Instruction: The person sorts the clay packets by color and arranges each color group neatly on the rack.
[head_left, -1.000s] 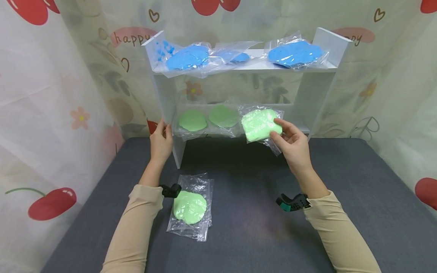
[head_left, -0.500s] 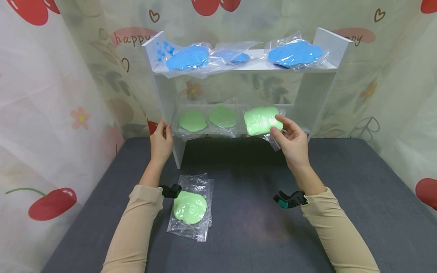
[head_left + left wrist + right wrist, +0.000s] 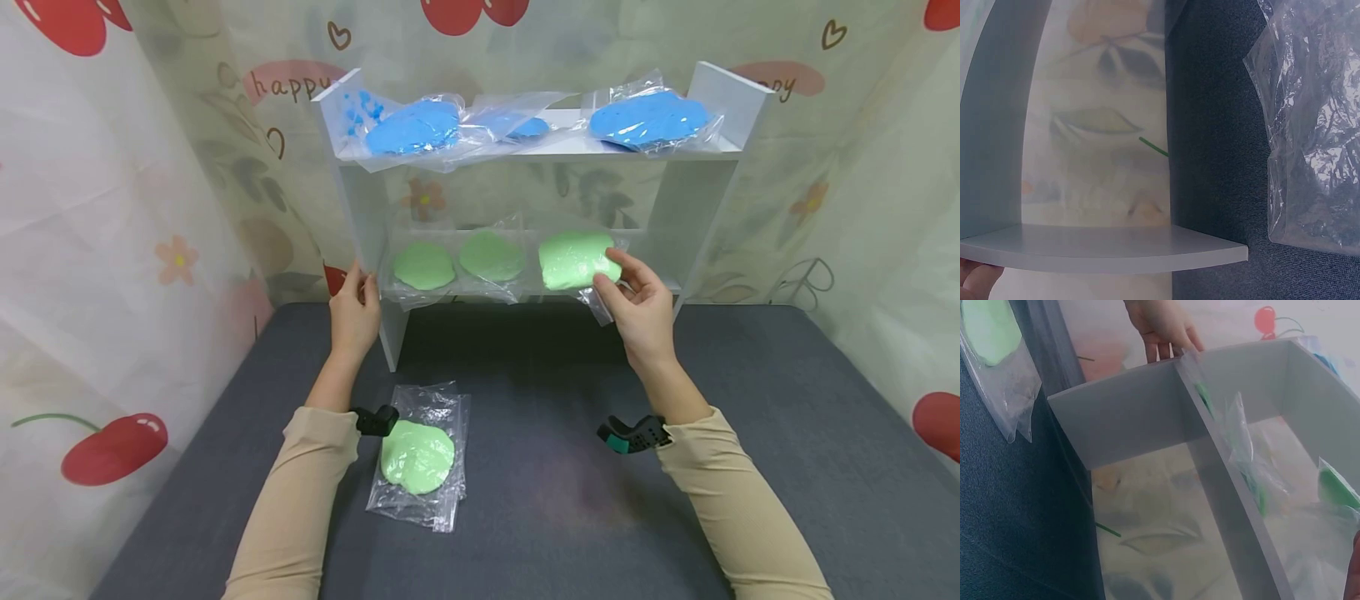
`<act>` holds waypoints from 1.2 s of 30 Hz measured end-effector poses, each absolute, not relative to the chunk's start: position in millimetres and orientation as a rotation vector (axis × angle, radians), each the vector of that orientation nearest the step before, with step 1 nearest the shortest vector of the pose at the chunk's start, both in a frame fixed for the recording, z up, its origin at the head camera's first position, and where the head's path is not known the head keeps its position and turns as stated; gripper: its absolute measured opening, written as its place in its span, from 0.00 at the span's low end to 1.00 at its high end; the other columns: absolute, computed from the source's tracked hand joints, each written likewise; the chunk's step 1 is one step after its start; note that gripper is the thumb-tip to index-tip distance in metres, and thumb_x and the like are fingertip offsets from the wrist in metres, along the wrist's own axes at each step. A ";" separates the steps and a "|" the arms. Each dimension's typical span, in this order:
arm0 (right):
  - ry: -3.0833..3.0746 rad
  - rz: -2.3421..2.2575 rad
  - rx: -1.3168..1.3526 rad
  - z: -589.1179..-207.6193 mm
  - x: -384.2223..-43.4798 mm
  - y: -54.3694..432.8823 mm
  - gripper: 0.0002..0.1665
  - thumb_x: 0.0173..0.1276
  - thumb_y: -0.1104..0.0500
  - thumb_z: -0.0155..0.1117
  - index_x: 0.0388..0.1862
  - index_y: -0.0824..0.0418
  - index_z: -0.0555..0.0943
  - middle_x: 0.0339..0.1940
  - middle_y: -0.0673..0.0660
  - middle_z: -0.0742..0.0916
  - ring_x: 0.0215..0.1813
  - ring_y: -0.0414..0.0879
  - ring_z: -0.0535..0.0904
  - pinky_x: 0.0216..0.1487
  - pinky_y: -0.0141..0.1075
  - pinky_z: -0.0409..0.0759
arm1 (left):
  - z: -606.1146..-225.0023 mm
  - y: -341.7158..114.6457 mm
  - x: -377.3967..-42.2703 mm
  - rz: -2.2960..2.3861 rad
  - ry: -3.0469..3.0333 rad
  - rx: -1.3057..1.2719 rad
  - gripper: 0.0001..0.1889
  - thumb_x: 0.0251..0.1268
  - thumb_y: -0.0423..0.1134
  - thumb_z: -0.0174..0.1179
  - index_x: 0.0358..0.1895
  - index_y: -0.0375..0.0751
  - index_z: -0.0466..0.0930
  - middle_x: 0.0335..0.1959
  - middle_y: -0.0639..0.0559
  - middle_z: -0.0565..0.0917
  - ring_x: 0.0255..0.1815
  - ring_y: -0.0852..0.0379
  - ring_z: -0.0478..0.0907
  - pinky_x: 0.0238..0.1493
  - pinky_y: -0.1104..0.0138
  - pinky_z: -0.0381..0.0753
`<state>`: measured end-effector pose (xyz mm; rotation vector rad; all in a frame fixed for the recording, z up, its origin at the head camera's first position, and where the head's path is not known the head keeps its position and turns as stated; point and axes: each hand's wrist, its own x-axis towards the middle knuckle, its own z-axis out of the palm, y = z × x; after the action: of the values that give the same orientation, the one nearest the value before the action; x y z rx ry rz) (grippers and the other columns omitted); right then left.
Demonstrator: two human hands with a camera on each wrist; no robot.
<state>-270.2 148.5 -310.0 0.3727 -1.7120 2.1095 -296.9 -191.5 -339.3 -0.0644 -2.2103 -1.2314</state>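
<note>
In the head view, my right hand [image 3: 637, 304] pinches a clear plastic bag with a flat piece of soft green clay-like material [image 3: 576, 260] between thumb and fingers. It holds the bag at the right part of the lower board of a white shelf [image 3: 352, 192]. Two similar green bagged pieces [image 3: 423, 265] stand to its left on that board. My left hand [image 3: 354, 312] touches the outer side of the shelf's left panel, fingers fairly straight; the right wrist view shows this left hand [image 3: 1163, 328] against the panel too.
Blue bagged pieces [image 3: 648, 118] lie on the upper board. Another green bagged piece [image 3: 417, 457] lies on the dark table [image 3: 540, 517], in front of the shelf and beside my left forearm. A patterned cloth [image 3: 135, 250] hangs around the table.
My right hand has moved slightly forward, bringing the green bagged piece back over the lower board and tilting it more upright. The left hand stays at the panel.
</note>
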 end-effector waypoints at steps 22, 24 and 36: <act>-1.833 2.065 0.271 -308.9 -277.2 146.5 0.24 0.66 0.66 0.58 0.61 0.68 0.72 0.36 0.46 0.79 0.32 0.33 0.78 0.39 0.21 0.77 | -337.8 -192.5 -296.6 -1.269 -2.221 -0.063 0.21 0.73 0.37 0.44 0.67 0.38 0.65 0.50 0.32 0.80 0.56 0.40 0.77 0.52 0.50 0.77; -1.858 2.054 0.262 -309.1 -277.9 146.6 0.24 0.67 0.64 0.58 0.61 0.68 0.72 0.34 0.46 0.78 0.31 0.32 0.77 0.36 0.21 0.75 | -337.8 -192.5 -296.7 -1.269 -2.221 -0.064 0.21 0.73 0.37 0.44 0.67 0.38 0.65 0.49 0.32 0.80 0.55 0.40 0.78 0.52 0.50 0.78; -2.106 1.950 0.217 -311.2 -282.4 148.8 0.25 0.72 0.57 0.51 0.65 0.65 0.69 0.29 0.43 0.74 0.31 0.33 0.71 0.33 0.24 0.71 | -338.2 -191.6 -296.1 -1.242 -2.226 -0.056 0.21 0.73 0.37 0.44 0.67 0.38 0.65 0.46 0.32 0.81 0.49 0.39 0.80 0.46 0.50 0.78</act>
<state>-282.4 148.8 -311.2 0.2169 -2.1059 1.9504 -296.1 -191.6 -338.2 -0.0555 -2.2256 -1.2424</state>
